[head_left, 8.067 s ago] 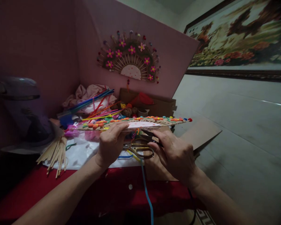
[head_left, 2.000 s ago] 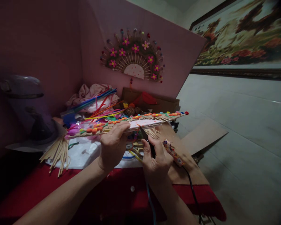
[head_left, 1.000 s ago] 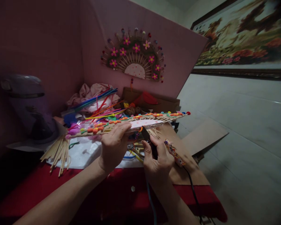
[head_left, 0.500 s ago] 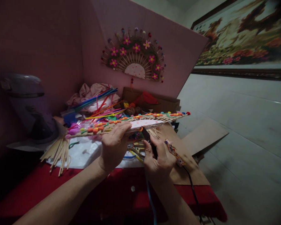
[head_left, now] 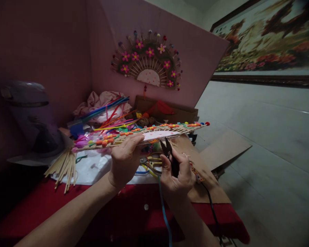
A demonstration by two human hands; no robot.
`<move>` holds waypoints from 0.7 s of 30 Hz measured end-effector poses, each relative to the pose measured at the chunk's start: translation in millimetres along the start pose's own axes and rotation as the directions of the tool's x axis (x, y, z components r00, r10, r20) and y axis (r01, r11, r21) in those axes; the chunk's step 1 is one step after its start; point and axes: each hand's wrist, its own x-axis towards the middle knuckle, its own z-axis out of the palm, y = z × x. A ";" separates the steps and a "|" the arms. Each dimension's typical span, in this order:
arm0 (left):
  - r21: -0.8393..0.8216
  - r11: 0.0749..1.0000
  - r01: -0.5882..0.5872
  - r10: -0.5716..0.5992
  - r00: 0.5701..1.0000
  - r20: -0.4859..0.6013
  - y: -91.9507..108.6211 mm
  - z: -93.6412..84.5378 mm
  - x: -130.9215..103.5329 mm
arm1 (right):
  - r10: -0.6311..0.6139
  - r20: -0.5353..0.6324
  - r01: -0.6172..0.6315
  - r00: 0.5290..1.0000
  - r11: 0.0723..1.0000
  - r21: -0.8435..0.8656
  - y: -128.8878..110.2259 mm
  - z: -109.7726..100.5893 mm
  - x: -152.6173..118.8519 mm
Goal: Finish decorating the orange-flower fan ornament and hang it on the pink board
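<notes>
black small-bladed snips (head_left: 167, 147), gripped in the right hand (head_left: 176, 171) with blades parted, point up-left toward the flower-trimmed woven fan (head_left: 159, 135); its long axis runs left to right, nearly edge-on; the left hand (head_left: 126, 159), nearer its left end, pinches its lower edge.

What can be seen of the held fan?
The fan shows thin, apparently wooden sticks, tan fibrous trim, a white panel with reddish spots, orange flowers with yellow centres, green strands and colourful pompoms. It tilts nearly edge-on above the cluttered table, held in the left grip; open black snips sit close to its edge, contact unclear.
</notes>
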 end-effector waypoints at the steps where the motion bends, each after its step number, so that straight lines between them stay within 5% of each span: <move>1: 0.002 1.000 -0.003 0.003 1.000 -0.003 0.1 0.0 0.2 | 0.028 0.002 -0.028 1.000 1.000 0.015 0.0 -0.5 0.0; 9: 0.041 0.997 -0.065 0.064 0.998 0.025 0.2 0.5 -0.2 | 0.166 0.136 -0.196 0.977 0.949 0.248 -8.7 -0.1 16.2; 14: 0.011 0.998 -0.062 0.061 0.996 0.064 0.9 -0.7 -1.8 | 0.008 0.243 -0.097 0.970 0.931 0.353 -4.9 8.9 20.6; 21: 0.018 0.998 -0.054 0.054 0.998 0.044 0.1 -0.1 0.7 | -0.059 0.161 0.021 0.985 0.973 0.228 -1.7 -1.4 11.2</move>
